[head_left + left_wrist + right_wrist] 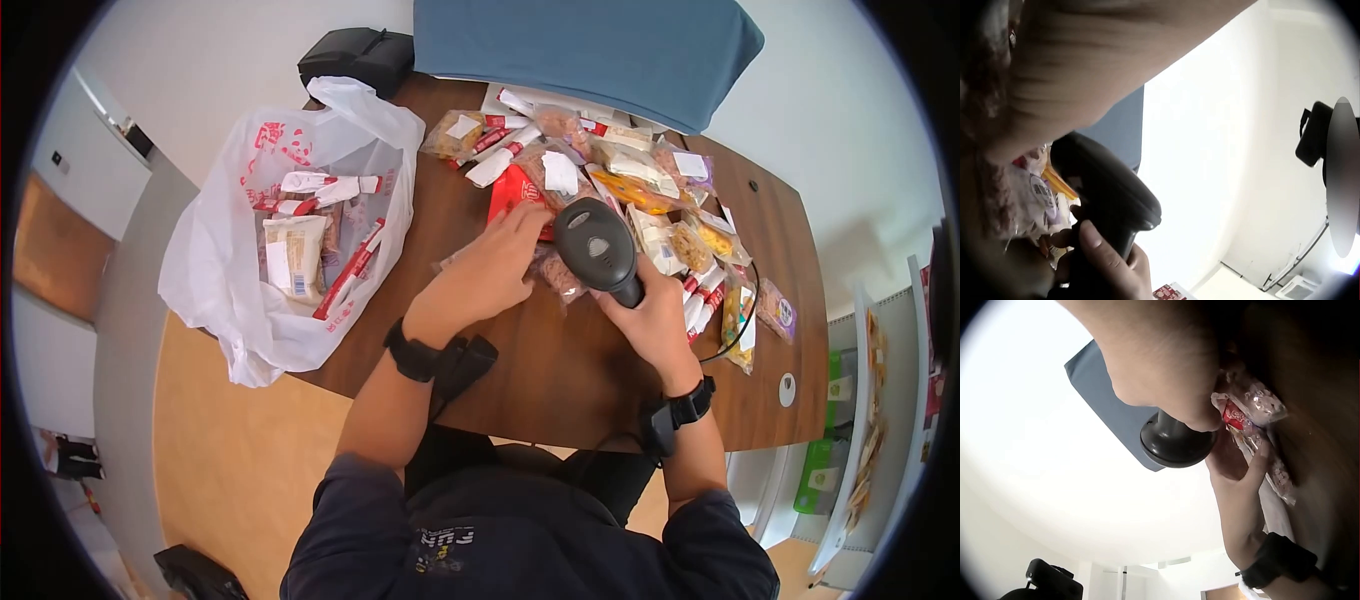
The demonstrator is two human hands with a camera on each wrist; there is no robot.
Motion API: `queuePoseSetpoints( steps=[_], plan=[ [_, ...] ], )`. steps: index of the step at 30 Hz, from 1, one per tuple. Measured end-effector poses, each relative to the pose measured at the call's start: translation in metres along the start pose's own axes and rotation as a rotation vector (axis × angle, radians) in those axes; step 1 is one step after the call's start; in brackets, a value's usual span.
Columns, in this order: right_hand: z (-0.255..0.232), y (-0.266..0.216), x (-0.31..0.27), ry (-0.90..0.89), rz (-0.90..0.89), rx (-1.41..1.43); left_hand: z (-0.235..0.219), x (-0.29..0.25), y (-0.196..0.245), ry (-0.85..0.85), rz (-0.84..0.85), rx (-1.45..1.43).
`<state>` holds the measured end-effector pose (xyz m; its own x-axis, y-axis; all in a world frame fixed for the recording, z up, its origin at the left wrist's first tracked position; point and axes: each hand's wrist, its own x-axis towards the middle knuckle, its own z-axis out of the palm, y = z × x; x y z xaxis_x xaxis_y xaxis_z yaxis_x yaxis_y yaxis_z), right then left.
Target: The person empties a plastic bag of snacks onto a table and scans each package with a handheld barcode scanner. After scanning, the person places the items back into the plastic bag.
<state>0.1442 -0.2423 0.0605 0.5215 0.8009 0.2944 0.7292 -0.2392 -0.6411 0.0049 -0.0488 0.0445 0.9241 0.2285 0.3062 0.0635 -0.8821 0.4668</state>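
In the head view my right hand (650, 310) grips the handle of a black scanner (595, 245), its head over the heap of snack packets. My left hand (490, 265) rests on a red packet (512, 190) and clear bags of pinkish food (562, 275) beside it, left of the scanner. Fingers curl round the scanner's handle in the left wrist view, with the scanner (1107, 181) seen side-on. The right wrist view shows the left hand (1241, 481) with its thumb against a clear bag (1282, 478); whether it pinches the bag is unclear.
A white plastic bag (200, 260) holding packets and red-and-white sticks stands at the table's left. Many packets (640, 170) cover the back and right of the wooden table (480, 400). A black device (355, 60) and a blue-grey covered object (590, 60) stand behind. The scanner's cable runs right.
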Motion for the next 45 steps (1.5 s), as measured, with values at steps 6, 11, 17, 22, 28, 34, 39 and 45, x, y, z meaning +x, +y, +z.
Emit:
queuePoseSetpoints(
  steps=[6,11,17,22,28,34,39,45],
  plan=[
    [0.001,0.006,0.001,0.085,0.0,-0.01,-0.031,-0.018,0.013,-0.063,-0.288,0.303],
    [0.002,0.009,0.0,0.085,-0.032,-0.005,-0.036,-0.027,-0.002,-0.219,-0.442,0.284],
    [0.001,0.008,-0.001,0.093,-0.065,-0.009,-0.027,-0.008,-0.007,0.233,-0.301,0.269],
    [0.0,0.005,-0.002,0.102,-0.099,0.012,-0.007,0.011,0.003,0.46,-0.094,-0.09],
    [0.004,-0.001,-0.007,0.095,-0.135,0.07,0.013,0.02,0.011,0.518,0.091,-0.057],
    [0.006,-0.001,-0.007,0.085,-0.14,0.032,0.012,0.021,0.018,0.556,0.116,-0.118],
    [0.004,-0.003,-0.008,0.053,-0.133,0.015,0.015,0.021,0.012,0.544,0.107,-0.117],
    [0.003,-0.003,-0.008,0.049,-0.16,0.011,0.016,0.02,0.013,0.527,0.1,-0.129]
  ],
)
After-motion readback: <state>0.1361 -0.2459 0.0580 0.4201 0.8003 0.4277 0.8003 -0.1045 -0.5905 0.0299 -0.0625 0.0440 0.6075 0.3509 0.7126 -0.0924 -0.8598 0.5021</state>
